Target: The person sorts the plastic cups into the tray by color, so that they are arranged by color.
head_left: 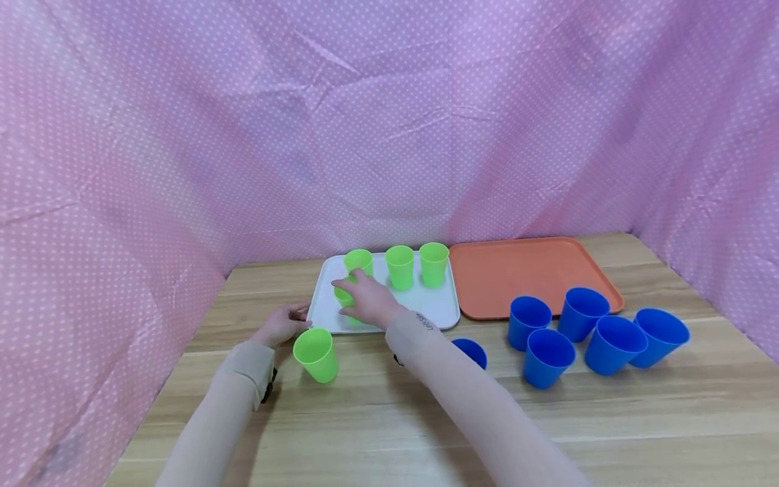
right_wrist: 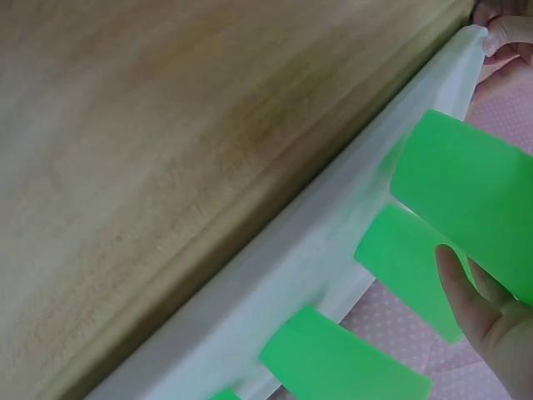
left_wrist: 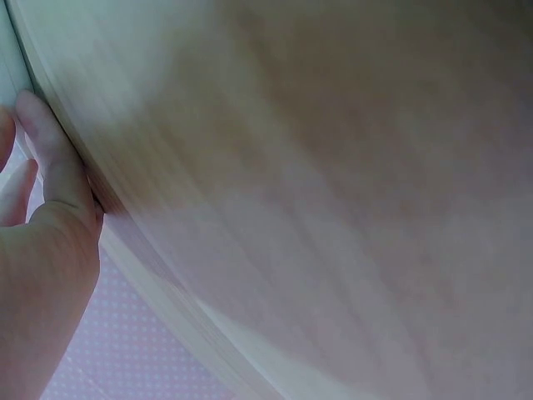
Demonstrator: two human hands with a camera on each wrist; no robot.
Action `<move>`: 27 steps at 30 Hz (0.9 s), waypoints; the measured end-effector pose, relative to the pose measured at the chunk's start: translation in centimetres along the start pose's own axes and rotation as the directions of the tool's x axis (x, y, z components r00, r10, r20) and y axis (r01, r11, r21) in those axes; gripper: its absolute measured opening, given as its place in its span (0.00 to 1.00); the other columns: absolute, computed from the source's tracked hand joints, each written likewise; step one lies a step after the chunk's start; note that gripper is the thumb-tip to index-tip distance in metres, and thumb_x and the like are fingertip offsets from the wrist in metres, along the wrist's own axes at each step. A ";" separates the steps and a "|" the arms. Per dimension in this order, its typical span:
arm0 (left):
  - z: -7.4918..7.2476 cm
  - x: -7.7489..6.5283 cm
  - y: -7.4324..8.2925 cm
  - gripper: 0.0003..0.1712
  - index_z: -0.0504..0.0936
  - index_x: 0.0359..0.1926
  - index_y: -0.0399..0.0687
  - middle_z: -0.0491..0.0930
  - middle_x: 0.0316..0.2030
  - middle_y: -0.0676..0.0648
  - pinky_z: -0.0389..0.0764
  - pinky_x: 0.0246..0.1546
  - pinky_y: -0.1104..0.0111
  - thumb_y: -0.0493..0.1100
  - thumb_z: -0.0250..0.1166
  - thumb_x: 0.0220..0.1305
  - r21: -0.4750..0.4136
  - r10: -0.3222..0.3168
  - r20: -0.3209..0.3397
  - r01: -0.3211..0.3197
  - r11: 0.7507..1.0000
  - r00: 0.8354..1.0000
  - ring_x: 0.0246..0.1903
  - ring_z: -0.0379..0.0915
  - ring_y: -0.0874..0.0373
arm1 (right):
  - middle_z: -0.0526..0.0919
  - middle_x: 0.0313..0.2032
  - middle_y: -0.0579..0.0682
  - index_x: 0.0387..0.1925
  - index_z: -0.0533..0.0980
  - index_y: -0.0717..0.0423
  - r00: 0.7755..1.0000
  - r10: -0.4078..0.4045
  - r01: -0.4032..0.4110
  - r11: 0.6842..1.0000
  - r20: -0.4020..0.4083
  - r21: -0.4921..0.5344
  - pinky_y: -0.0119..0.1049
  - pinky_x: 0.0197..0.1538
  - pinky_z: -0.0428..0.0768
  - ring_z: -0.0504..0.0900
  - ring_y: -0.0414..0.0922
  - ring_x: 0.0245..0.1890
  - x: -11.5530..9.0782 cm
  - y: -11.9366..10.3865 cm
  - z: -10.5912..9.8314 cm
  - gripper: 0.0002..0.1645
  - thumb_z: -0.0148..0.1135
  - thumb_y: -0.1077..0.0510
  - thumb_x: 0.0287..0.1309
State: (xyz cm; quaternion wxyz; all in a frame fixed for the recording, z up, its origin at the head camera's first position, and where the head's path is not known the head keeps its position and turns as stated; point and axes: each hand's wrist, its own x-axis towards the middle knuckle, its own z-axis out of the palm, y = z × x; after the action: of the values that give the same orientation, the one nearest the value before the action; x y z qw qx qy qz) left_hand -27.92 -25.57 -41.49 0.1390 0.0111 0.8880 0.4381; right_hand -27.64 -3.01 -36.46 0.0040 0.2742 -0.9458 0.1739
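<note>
My right hand (head_left: 372, 302) grips a green cup (head_left: 343, 296) from above, on the left part of the white tray (head_left: 420, 310). In the right wrist view that cup (right_wrist: 466, 192) stands on the tray, with the fingers beside its upper part. My left hand (head_left: 285, 326) holds the tray by its front left corner; the right wrist view shows the thumb (right_wrist: 510, 32) on the rim. Along the back of the tray stand three more green cups (head_left: 399, 268). Another green cup (head_left: 318, 357) is upright on the table, just in front of the left hand.
An orange tray (head_left: 517, 277) adjoins the white one on its right. Several blue cups (head_left: 549, 358) stand on the wooden table (head_left: 365, 433) at the right, and one blue cup (head_left: 470, 350) is partly hidden by the right forearm. A pink dotted curtain (head_left: 389, 122) encloses the back and sides.
</note>
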 end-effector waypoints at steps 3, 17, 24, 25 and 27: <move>0.0 0.0 -0.1 0.33 0.62 0.67 0.35 0.72 0.41 0.42 0.74 0.34 0.74 0.33 0.61 0.61 0.019 0.013 -0.004 -0.012 1.000 1.000 0.38 0.69 0.58 | 0.64 0.62 0.57 0.66 0.65 0.42 1.000 0.006 -0.006 1.000 0.007 -0.005 0.40 0.49 0.79 0.75 0.50 0.54 -0.1 0.2 0.3 0.36 0.65 0.47 0.56; -0.1 -0.5 0.5 0.31 0.64 0.66 0.33 0.73 0.42 0.40 0.74 0.37 0.73 0.35 0.61 0.62 0.051 0.005 -0.013 -0.005 0.999 1.000 0.42 0.69 0.54 | 0.63 0.64 0.56 0.68 0.63 0.39 0.999 0.048 -0.048 0.998 0.008 -0.029 0.42 0.49 0.79 0.72 0.51 0.57 -0.2 0.3 0.5 0.39 0.65 0.43 0.56; -0.1 -0.3 0.4 0.33 0.63 0.67 0.37 0.73 0.42 0.41 0.74 0.35 0.74 0.34 0.61 0.62 0.047 0.003 -0.011 -0.003 0.999 1.000 0.40 0.69 0.56 | 0.64 0.64 0.55 0.68 0.63 0.38 0.999 0.028 -0.030 0.994 -0.024 -0.105 0.45 0.57 0.74 0.68 0.52 0.61 -0.4 -0.1 0.2 0.40 0.65 0.40 0.54; -0.1 -0.3 0.4 0.33 0.62 0.67 0.37 0.73 0.42 0.41 0.74 0.34 0.74 0.34 0.61 0.62 0.045 0.003 -0.009 -0.002 0.999 1.000 0.40 0.70 0.56 | 0.65 0.64 0.55 0.67 0.63 0.38 0.999 0.016 -0.020 0.993 -0.039 -0.116 0.46 0.59 0.72 0.68 0.51 0.61 -0.4 -0.2 0.1 0.40 0.65 0.39 0.54; -0.1 -0.4 0.4 0.33 0.63 0.67 0.37 0.73 0.42 0.40 0.74 0.34 0.74 0.34 0.62 0.61 0.036 -0.003 -0.019 0.003 0.999 1.000 0.39 0.70 0.56 | 0.66 0.63 0.54 0.66 0.65 0.39 0.997 -0.010 0.002 0.993 -0.070 -0.122 0.49 0.62 0.69 0.68 0.51 0.61 -0.5 -0.6 -0.2 0.39 0.65 0.40 0.54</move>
State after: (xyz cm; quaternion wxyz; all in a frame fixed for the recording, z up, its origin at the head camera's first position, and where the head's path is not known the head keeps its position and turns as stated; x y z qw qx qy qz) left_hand -27.62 -25.45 -41.08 0.1309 0.0080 0.8970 0.4221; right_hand -26.96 -3.13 -36.12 0.0547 0.2700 -0.9531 0.1254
